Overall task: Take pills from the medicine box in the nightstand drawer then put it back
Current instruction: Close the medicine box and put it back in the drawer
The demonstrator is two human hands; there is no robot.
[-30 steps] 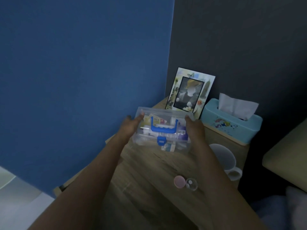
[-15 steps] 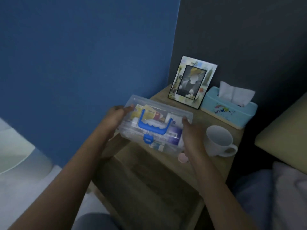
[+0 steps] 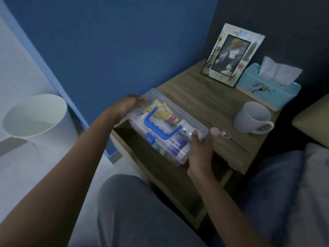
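While both hands clamp its short ends, the box (image 3: 165, 129) hangs over the open drawer (image 3: 178, 175), at the front-left corner of the nightstand (image 3: 210, 97). Its long axis runs from upper left to lower right, roughly along the nightstand's front edge, and it tilts so that the clear lid with the blue handle (image 3: 160, 128) and blue latch (image 3: 150, 139) faces the camera. Packets and tubes show through the plastic. The left hand (image 3: 126, 106) has its grip closed on the far-left end, fingertips over the lid corner; the right hand (image 3: 200, 152) has its grip closed on the near-right end, thumb on the lid.

Just right of the box, on the nightstand top near its front edge, lie a pink cap (image 3: 215, 131) and a small clear vial (image 3: 224, 133), touching or nearly so. A white mug (image 3: 252, 117) stands behind them toward the right edge. At the back edge a photo frame (image 3: 233, 54) leans against the wall, with a blue tissue box (image 3: 267, 86) beside it in the back-right corner. A white bin (image 3: 35, 118) stands on the floor to the left. A knee (image 3: 135, 211) sits below the drawer.
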